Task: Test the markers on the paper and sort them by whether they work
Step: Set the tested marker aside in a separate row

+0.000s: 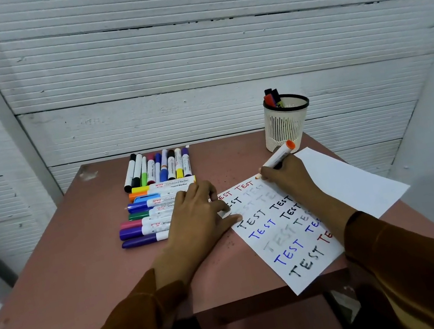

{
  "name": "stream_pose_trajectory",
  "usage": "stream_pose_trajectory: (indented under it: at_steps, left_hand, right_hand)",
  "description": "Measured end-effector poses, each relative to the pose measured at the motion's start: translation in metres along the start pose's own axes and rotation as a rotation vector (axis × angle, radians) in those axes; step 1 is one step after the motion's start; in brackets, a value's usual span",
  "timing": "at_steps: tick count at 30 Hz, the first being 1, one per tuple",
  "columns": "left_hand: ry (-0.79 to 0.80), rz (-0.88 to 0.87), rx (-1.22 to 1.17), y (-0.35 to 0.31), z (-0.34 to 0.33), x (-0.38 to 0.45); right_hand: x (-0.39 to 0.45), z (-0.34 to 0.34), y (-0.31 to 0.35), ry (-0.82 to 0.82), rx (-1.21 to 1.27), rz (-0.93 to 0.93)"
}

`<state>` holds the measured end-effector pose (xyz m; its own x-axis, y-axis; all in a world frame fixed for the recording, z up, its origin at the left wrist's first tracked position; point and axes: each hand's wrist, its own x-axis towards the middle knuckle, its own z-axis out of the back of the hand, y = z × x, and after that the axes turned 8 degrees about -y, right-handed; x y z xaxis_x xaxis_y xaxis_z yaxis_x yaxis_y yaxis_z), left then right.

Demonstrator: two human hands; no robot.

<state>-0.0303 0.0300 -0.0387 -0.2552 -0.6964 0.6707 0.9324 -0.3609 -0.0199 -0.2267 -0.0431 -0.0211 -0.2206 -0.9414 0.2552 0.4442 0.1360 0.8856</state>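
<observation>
Markers everywhere on this little reddish table [88,262]. The one in play is an orange marker [278,157], white barrel with the orange end sticking up and back, gripped in the right hand [285,178] like a pen. Its tip is down at the top edge of the paper [358,183], right after the red "TEST TEST" line. Can't make out any orange mark yet, the fingers hide that spot.

The left hand [201,219] lies flat with fingers spread, pressing the left side of the sheet; it holds nothing. The sheet sits at an angle on the right half of the table, its near corner hanging past the front edge, and it's covered in "TEST" in black, blue, red, plus a few faint grey ones. The right forearm in a brown sleeve [394,257] lies across the right-hand column, so several words are cut off.

Other stuff: a row of capped markers [157,169] stands side by side at the back of the table, and just in front a second stack [146,214] lies crosswise, its right ends tucked under the left hand. Back right there's a white mesh cup [287,125] with a black rim, with a few more markers poking out, just behind the orange one. Wall [190,53] behind is white ribbed panels.
</observation>
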Motion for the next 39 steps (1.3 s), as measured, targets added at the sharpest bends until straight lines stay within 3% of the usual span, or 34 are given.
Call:
stream_pose_trajectory:
  at_steps: [4, 8, 15, 19, 23, 27, 34, 39]
  left_hand:
    - [0.006, -0.007, -0.007, 0.002, -0.003, -0.001]
    - [-0.085, 0.053, -0.092, -0.001, 0.001, -0.002]
    - [-0.161, 0.216, -0.401, -0.008, 0.011, 0.002]
    - [-0.166, 0.213, -0.361, 0.001, 0.006, -0.001]
    - [-0.189, 0.233, -0.411, 0.004, 0.008, -0.002]
    - [-0.200, 0.354, -0.512, -0.004, 0.015, -0.001]
    - [-0.216, 0.300, -0.512, -0.004, 0.014, -0.002]
    - [-0.245, 0.367, -0.611, 0.003, 0.017, -0.001]
  right_hand:
    - [0.003, 0.000, -0.003, -0.078, 0.003, -0.019]
    - [0.005, 0.001, -0.005, -0.098, 0.092, -0.071]
    - [0.010, 0.013, 0.009, -0.060, 0.574, -0.109]
    - [-0.002, 0.008, 0.032, 0.086, 0.830, -0.161]
    - [-0.023, 0.001, 0.046, 0.215, 0.813, -0.154]
    - [-0.030, -0.003, 0.050, 0.212, 0.798, -0.121]
    - [-0.040, -0.008, 0.052, 0.251, 0.781, -0.097]
    - [-0.046, -0.008, 0.050, 0.242, 0.879, -0.172]
